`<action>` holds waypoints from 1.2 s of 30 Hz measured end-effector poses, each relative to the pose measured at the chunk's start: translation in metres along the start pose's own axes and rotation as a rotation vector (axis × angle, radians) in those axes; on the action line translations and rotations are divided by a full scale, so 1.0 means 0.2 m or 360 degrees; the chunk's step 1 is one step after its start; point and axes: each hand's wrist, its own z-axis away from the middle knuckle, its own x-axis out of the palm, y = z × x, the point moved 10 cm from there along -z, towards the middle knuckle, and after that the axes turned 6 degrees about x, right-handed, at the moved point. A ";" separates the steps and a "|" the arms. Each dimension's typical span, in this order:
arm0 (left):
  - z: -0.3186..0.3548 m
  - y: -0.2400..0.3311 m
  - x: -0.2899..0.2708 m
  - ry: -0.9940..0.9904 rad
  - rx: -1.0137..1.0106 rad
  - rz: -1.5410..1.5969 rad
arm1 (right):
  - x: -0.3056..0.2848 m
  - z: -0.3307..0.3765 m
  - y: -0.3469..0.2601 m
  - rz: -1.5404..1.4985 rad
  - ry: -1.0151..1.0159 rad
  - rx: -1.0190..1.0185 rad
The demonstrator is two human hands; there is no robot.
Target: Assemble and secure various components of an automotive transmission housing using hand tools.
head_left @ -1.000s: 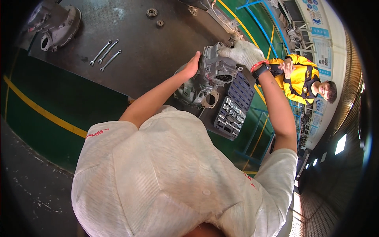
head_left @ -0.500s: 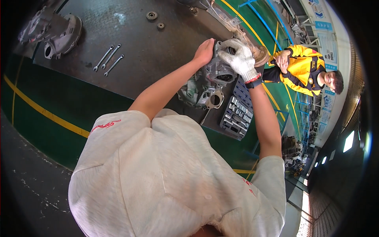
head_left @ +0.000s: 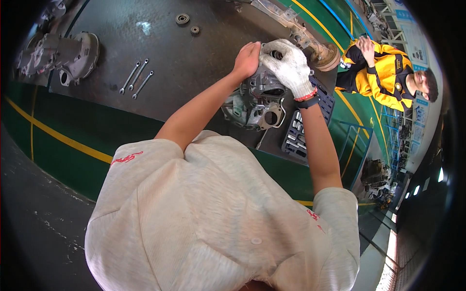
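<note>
A person in a pale, soft-knit shirt (head_left: 208,208) is bending over a grey cast-metal casing (head_left: 257,102), which is standing ribbed and angular near the worktop's (head_left: 165,58) edge, its flat flange (head_left: 262,119) framing a rounded opening on the near side. The bare left hand (head_left: 247,59) is resting at the casing's upper left, fingers lying side by side; its grip cannot be told. The right hand (head_left: 287,65), in a white knitted glove, is curling over the casing's top, thumb and fingers arching around a dark round shape; whether they are pinching it cannot be told. Red and dark bands (head_left: 307,98) are circling that wrist.

Left of the casing, three slim, shiny wrenches (head_left: 140,74) are lying on the dark, scuffed steel, with a bulky second casing (head_left: 73,53) sitting farther left. Beyond it, two toothed gears (head_left: 182,19) are lying flat; to its right are a rust-brown, round-ended part (head_left: 325,54) and an open blue tool case (head_left: 325,97) holding silver sockets (head_left: 293,144). Well to its right, a co-worker (head_left: 388,80) in yellow and black is looking on.

Compared with a second earlier, the glove is now reaching over the casing's top rather than its far right corner, the left hand is sitting closer to it, and the right forearm is covering more of the tool case.
</note>
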 end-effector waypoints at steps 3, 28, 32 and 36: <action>0.03 0.02 -0.03 0.0103 0.0055 -0.0031 | 0.01 0.01 -0.01 -0.0185 -0.0038 -0.0103; -0.03 0.79 0.11 -0.0427 0.0387 0.0480 | -0.16 0.32 0.22 -0.0925 0.0815 0.0437; 0.11 0.90 0.18 -0.0393 0.0632 -0.0123 | -0.12 0.49 0.20 -0.0419 0.1008 0.0471; 0.19 1.01 0.20 -0.0173 0.1036 -0.0599 | -0.09 0.56 0.22 -0.0504 0.1189 0.0496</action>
